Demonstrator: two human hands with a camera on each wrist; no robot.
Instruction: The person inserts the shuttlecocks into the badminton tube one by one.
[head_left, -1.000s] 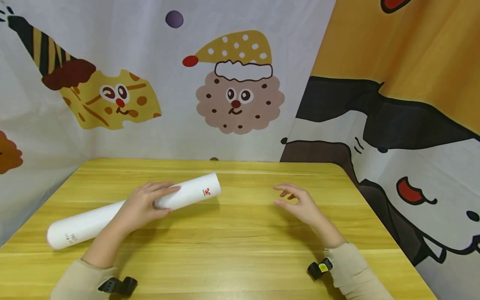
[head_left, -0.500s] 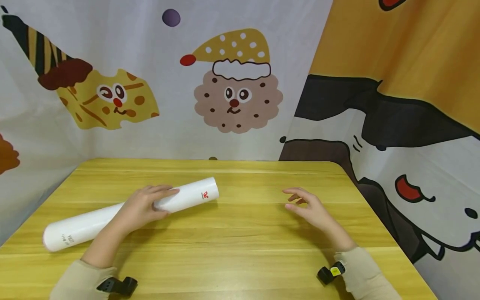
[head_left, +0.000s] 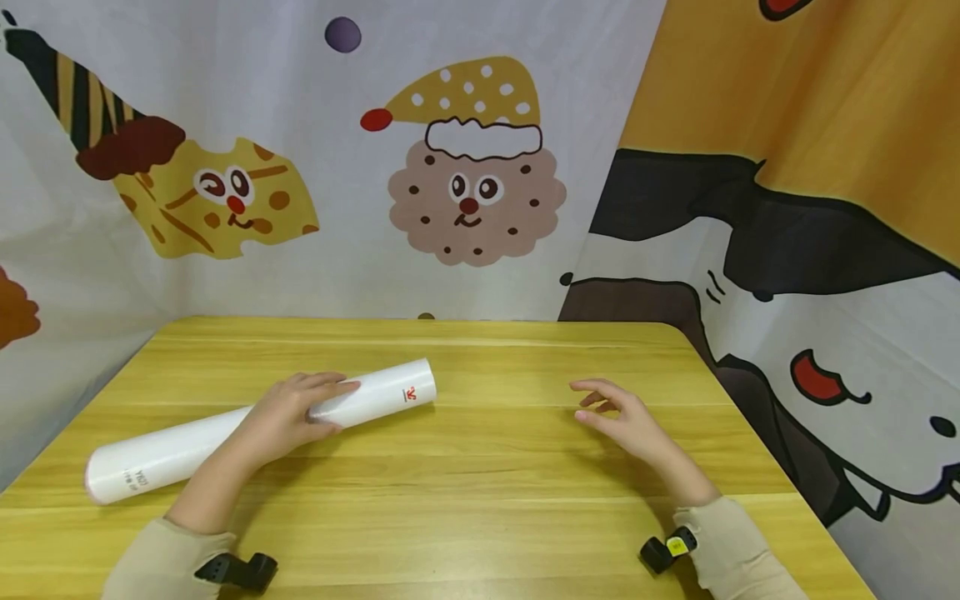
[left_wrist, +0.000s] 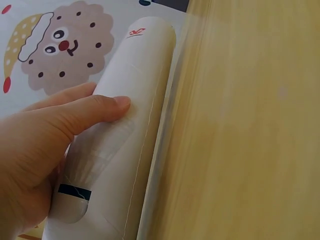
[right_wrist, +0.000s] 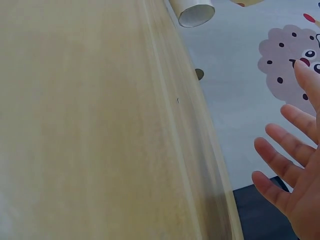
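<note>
A long white shuttlecock tube (head_left: 382, 393), with a shuttlecock picture and a small red logo on it, lies slantwise over the left half of the table. My left hand (head_left: 288, 421) grips it from above near its middle, thumb on the near side; in the left wrist view the thumb (left_wrist: 107, 107) lies across the white wall. Part of the tube is hidden under that hand. My right hand (head_left: 618, 418) holds nothing, its fingers spread and lightly bent, well to the right of the tube. The tube's round end (right_wrist: 197, 16) shows at the top of the right wrist view.
The yellow wood-grain table (head_left: 480, 517) spreads under both hands. Behind it and along the sides hangs a curtain (head_left: 315, 283) printed with cartoon figures. Each wrist carries a small black camera, the left camera (head_left: 238, 572) and the right camera (head_left: 663, 552).
My right hand has drawn back to the right, farther from the tube. The tube's right end has sunk a little while my left hand keeps its hold.
</note>
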